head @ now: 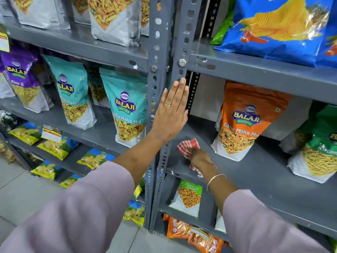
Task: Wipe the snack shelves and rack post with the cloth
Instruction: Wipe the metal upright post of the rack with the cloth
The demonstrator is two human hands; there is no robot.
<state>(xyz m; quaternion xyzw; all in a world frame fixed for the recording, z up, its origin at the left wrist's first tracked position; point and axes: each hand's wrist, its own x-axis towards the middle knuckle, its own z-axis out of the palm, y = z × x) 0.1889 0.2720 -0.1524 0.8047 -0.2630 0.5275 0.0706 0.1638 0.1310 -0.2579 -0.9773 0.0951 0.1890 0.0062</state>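
The left hand [171,114] lies flat and fully open against the grey rack post [179,52], fingers together and pointing up, a ring on one finger; it grips nothing. Below it and slightly to the right, the right hand [199,158] is curled down onto a red-and-white checked cloth [187,146], pressing it to the grey shelf [255,178]. Part of the cloth sticks out past the fingers toward the post, and a little shows under the wrist, which wears a thin bangle. How tightly the fingers close on the cloth is hard to tell, since the hand is slightly blurred. Both arms wear pale lilac sleeves [91,207].

Just right of the right hand, on the same shelf, an orange snack bag [244,121] stands upright, apart from the cloth. Further right stands a green bag [321,143]. Directly below the right forearm, on the next shelf down, is a small green-topped packet [187,198], and below that lie orange foil packets [193,234].

Left of the left hand, past a second perforated post [155,52] that stands beside the first, a teal bag [127,106] stands near the wrist, with another teal bag [73,92] and a purple bag [21,75] further left. Above the right hand, on the shelf overhead, lies a large blue chips bag [282,28]. Low to the left, yellow-and-blue packets [54,147] lie on the lower shelves.
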